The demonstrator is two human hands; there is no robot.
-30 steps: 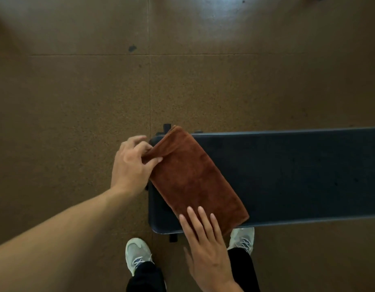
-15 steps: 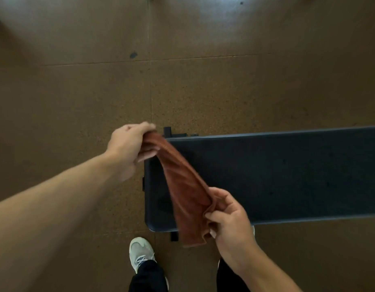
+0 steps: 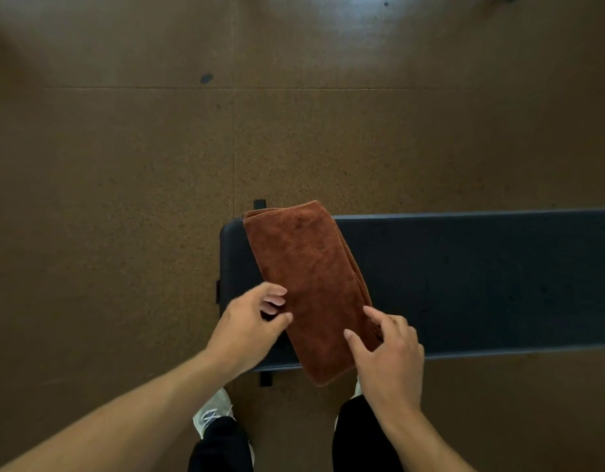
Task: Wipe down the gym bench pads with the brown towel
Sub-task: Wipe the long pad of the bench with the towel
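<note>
The brown towel (image 3: 314, 287) lies folded into a long strip across the left end of the gym bench pad (image 3: 481, 284). It runs at a slant from the far left corner of the pad to the near edge. Its far end sticks out a little past the far edge, and its near end hangs just over the near edge. Layered folds show along its right side.

The left hand (image 3: 250, 321) sits at the towel's left edge, over the near left part of the pad. Its fingers are loosely curled, the fingertips at or just beside the cloth; whether they actually pinch it cannot be told. The right hand (image 3: 386, 352) is at the towel's right edge near the near end. Its thumb rests on top of the cloth and its forefinger lies along the folded edge, the remaining fingers bent; a firm grip cannot be made out.

The pad is dark and stretches out of view to the right. Black frame pieces (image 3: 265, 378) poke out beneath its left end. Below stand a pale shoe (image 3: 210, 415) and dark trouser legs (image 3: 362, 437) on a brown speckled floor (image 3: 124, 199) with thin seams and a small dark spot (image 3: 206, 78).
</note>
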